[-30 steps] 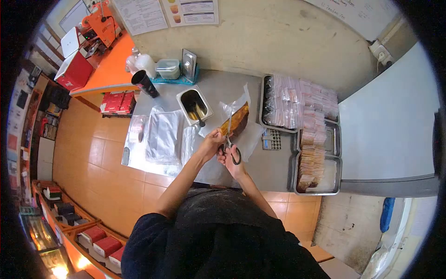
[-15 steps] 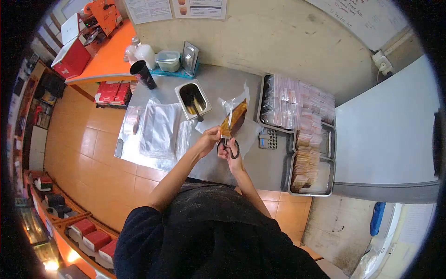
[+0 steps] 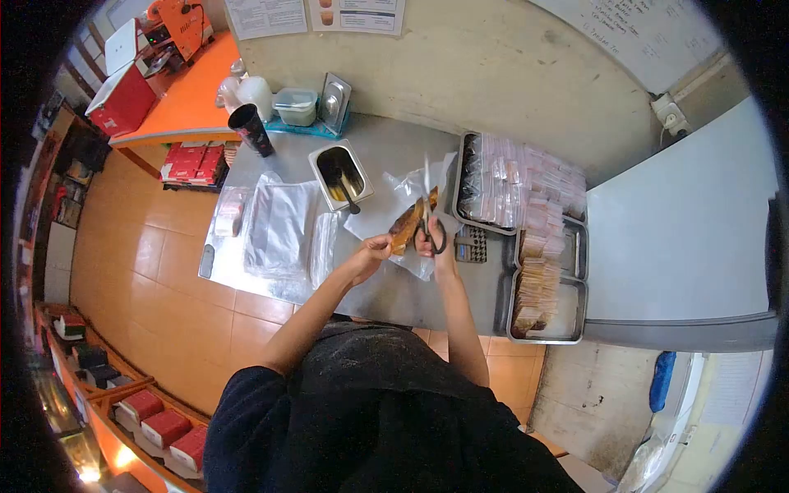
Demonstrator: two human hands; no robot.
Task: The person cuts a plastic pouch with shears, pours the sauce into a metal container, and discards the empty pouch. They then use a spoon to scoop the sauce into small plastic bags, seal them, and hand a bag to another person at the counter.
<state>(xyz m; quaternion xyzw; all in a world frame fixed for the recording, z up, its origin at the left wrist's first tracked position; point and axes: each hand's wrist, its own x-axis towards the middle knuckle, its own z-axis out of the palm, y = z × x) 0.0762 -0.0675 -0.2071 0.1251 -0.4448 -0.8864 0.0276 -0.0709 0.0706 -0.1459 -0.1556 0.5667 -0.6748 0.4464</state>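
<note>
Changed within the last half second: right hand, shifted away from the left and toward the worktop's far edge, fingers in the handles of one pair of scissors. Blades point toward the far edge, now across the upper part of one pouch, brown-filled. Apparent meaning: the scissors are at work farther along the pouch; whether the film is cut through cannot be told.

Left hand: thumb and fingers pinching the pouch's near end. Pouch position: raised above the middle of the worktop, tilted, over loose clear plastic.

Worktop, steel. Toward the left edge: bag stack, clear. Far left corner: black cup; beside it, along the far edge, lidded tub. Left of the pouch: steel container, dark-handled utensil inside. Right end: metal trays of filled packets; keypad-like item just beside.

Room: stained wall behind the far edge; orange counter beyond the far left corner; tiled floor; whiteboard, handwritten.
</note>
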